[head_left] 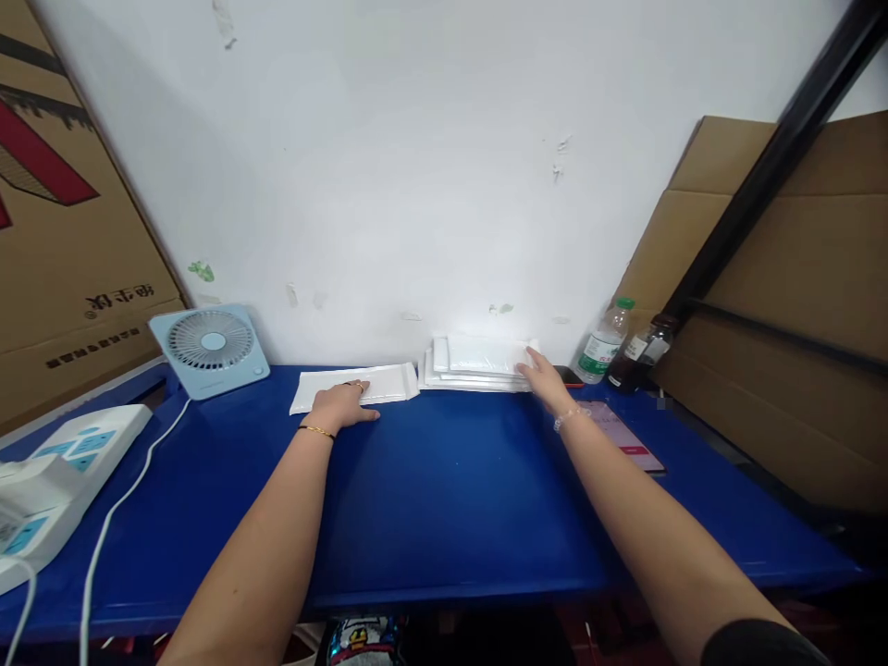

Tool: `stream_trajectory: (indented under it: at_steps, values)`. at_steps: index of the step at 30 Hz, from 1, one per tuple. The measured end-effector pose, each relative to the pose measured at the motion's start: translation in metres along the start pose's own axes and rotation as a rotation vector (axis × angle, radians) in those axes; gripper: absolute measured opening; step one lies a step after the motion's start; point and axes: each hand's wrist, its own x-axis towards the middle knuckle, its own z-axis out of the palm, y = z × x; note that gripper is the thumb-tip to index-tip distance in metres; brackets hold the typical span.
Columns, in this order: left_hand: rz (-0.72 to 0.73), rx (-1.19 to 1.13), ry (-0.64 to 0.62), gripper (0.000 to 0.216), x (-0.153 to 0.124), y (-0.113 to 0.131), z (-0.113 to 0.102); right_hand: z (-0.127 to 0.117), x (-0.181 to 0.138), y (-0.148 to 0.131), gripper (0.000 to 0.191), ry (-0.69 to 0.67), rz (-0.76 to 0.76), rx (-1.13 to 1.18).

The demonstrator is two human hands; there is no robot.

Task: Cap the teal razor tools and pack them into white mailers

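- Mailer (388, 382): white, flat and thin, it lies lengthwise on the blue tabletop (450, 490) close to the wall, just left of a stack (478, 361) of similar white mailers.
- Your left hand (341, 404) rests palm down on the mailer's near edge. Its grip is released, with the fingers flat and nothing clasped.
- Your right hand (545, 377) touches the stack's right end with outstretched fingers. That grip looks released too.
- Handling, as a judgement: the mailer looks light and bendy, not fragile. Its smooth skin would likely slide under a flat palm, and it would sag if you lifted it by one corner.
- Where to hold: pinch a long edge near the middle, thumb on top and fingers beneath.
- Nearby: a fan (212, 347) stands left of the mailer, and two bottles (605, 342) and a phone (621, 435) sit right of the stack.
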Motion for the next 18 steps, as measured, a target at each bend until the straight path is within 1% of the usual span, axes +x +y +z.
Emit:
stream_trajectory:
  at_steps: [2,4,5,7,9,11,13,16,18]
  values:
    - [-0.002,-0.022,-0.001,0.101,0.004,-0.007,-0.003,-0.005,0.0,0.0,0.066,0.001,-0.049,-0.086]
    - [-0.003,-0.035,0.036,0.115,0.011,-0.017,-0.002,-0.013,0.0,-0.001,0.072,0.062,-0.086,-0.146]
    - [-0.005,-0.032,0.049,0.118,0.015,-0.022,-0.001,-0.017,0.0,-0.002,0.074,0.094,-0.103,-0.159]
    - [-0.008,-0.019,0.038,0.119,0.023,-0.03,0.0,-0.024,-0.004,0.0,0.075,0.131,-0.129,-0.136]
    - [-0.008,-0.009,0.014,0.115,0.029,-0.035,-0.002,-0.027,-0.011,0.005,0.074,0.167,-0.12,-0.077]
    - [-0.005,0.002,0.026,0.109,0.03,-0.035,-0.006,-0.028,-0.018,0.014,0.073,0.22,-0.074,-0.012]
    - [-0.001,0.005,0.043,0.097,0.026,-0.034,-0.011,-0.026,-0.022,0.024,0.073,0.251,-0.006,0.067]
    - [0.003,-0.03,0.012,0.077,0.01,-0.032,-0.016,-0.023,-0.022,0.038,0.067,0.193,0.096,0.201]
    - [0.022,-0.085,-0.026,0.072,-0.004,-0.033,-0.019,-0.02,-0.02,0.043,0.058,0.135,0.112,0.253]
